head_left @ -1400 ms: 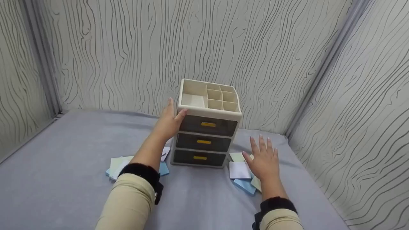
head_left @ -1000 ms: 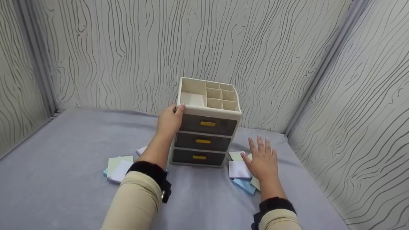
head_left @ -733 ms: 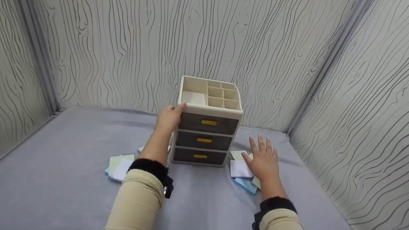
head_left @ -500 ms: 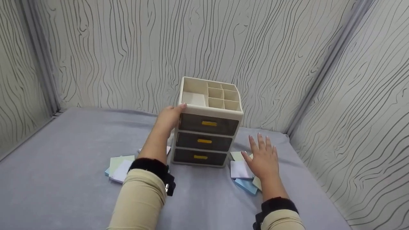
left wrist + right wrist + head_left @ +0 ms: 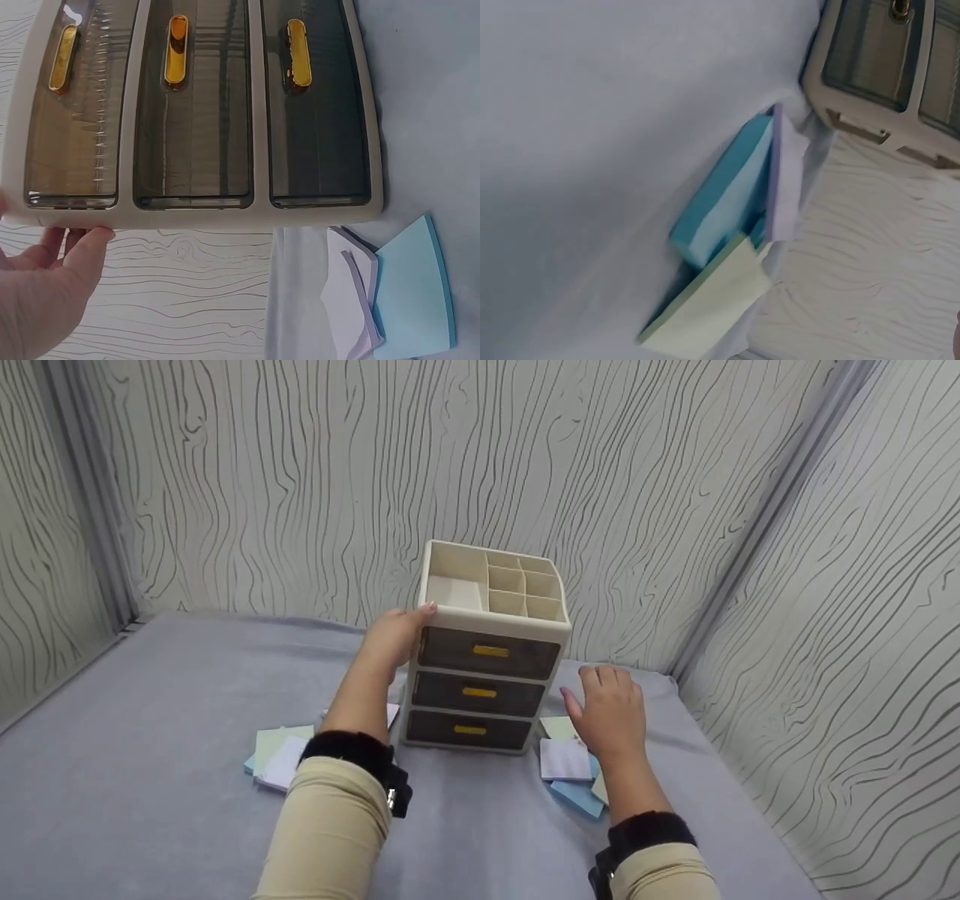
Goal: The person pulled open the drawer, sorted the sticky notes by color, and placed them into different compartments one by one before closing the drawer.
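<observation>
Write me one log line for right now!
left hand: grips drawer box | right hand: near paper pads | drawers: all three closed

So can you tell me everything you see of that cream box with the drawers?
The cream, plastic-looking box stands on grey-lavender cloth, between two piles of pastel paper pads. Its front has three dark, see-through drawers, stacked, all closed, each with a shiny yellow handle. Its open top has one big compartment on the left and six small ones on the right. Slots show in its right side. The person's left grip holds its upper left side, thumb at the front corner.
</observation>
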